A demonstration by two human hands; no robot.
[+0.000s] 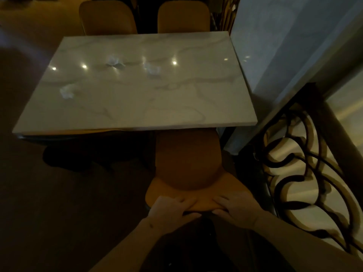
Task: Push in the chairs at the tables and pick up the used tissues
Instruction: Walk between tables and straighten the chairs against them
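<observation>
A: What do you have on the far left of the head view?

B: I see dark floor there, then the marble table [176, 107]. Three crumpled tissues lie on it. The first tissue [67, 91] is near the left edge, the second tissue [115, 62] is farther back toward the middle, and the third tissue [152, 69] is just right of that one. They are all apart from each other, and no hand is near them.

A: And the chairs?

B: On the far side I see two orange chair backs, the left far chair [107, 17] and the right far chair [183, 16], both close against the table's back edge. On my side, the near chair [188, 161] stands at the right half of the table, its seat front tucked under the tabletop edge and its backrest toward me.

A: Where are the hands?

B: Both are on the top of that backrest. My left hand [170, 210] is wrapped over the rim with the fingers on the front face. My right hand [234, 208] grips the same rim just beside it. The two hands are close but not touching. The light is dim, so I think the thumbs sit behind the backrest, but I cannot be sure.

A: Anything further right?

B: A dark scrollwork railing [298, 173] just beside the chair, with a pale wall panel [284, 46] behind it.
</observation>
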